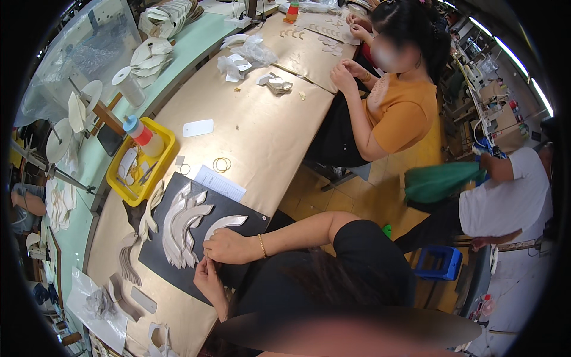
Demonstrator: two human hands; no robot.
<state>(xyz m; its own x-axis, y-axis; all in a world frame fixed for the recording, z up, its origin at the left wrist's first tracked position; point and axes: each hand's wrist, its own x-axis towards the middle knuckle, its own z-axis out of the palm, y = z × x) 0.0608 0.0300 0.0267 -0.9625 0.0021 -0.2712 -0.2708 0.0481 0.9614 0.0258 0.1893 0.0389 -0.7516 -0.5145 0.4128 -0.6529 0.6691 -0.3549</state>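
Black mat [238, 208] under both hands; right hand [229, 245], left hand [208, 278] pinch a small piece; yellow tray [168, 149] beyond.

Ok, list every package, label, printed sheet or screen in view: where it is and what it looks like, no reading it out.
Printed paper sheet: on the tan table just beyond the black mat, white rectangle with fine lines.
Blank card: farther up the table, small white rounded rectangle.
Squeeze bottle: in the yellow tray, pale body, red collar, blue cap.
Clear plastic bags: far end of the table, crumpled.
No screens visible.
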